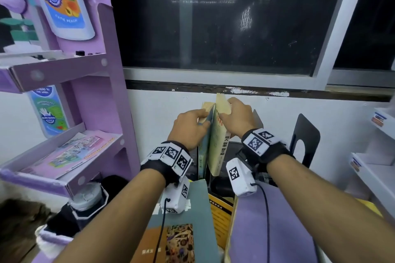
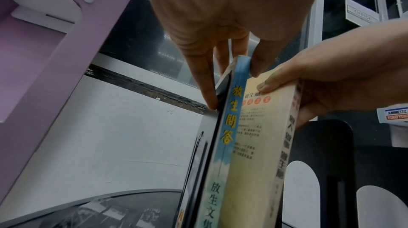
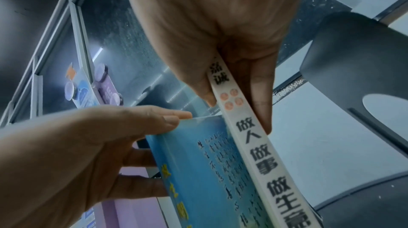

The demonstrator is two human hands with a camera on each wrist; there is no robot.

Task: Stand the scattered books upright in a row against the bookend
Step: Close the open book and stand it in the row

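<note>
Two books stand upright side by side at the back of the surface. My left hand point(image 1: 202, 117) pinches the top of the blue book point(image 1: 203, 151) between thumb and fingers point(image 2: 210, 99); its spine point(image 2: 229, 118) carries yellow characters. My right hand point(image 1: 226, 112) grips the top of the taller cream book point(image 1: 218, 151), thumb on one cover and fingers on the other, as the right wrist view shows along its spine point(image 3: 264, 162). A black metal bookend point(image 1: 305, 134) stands to the right, apart from the books. A thin dark panel point(image 2: 204, 162) lies against the blue book's left side.
Three books lie flat near me: a grey-green one point(image 1: 181, 215), a yellow-and-black one point(image 1: 222, 215) and a purple one point(image 1: 267, 230). A purple cardboard display shelf point(image 1: 96, 102) rises at the left, white shelving point(image 1: 374, 166) at the right. A dark window point(image 1: 224, 17) fills the wall behind.
</note>
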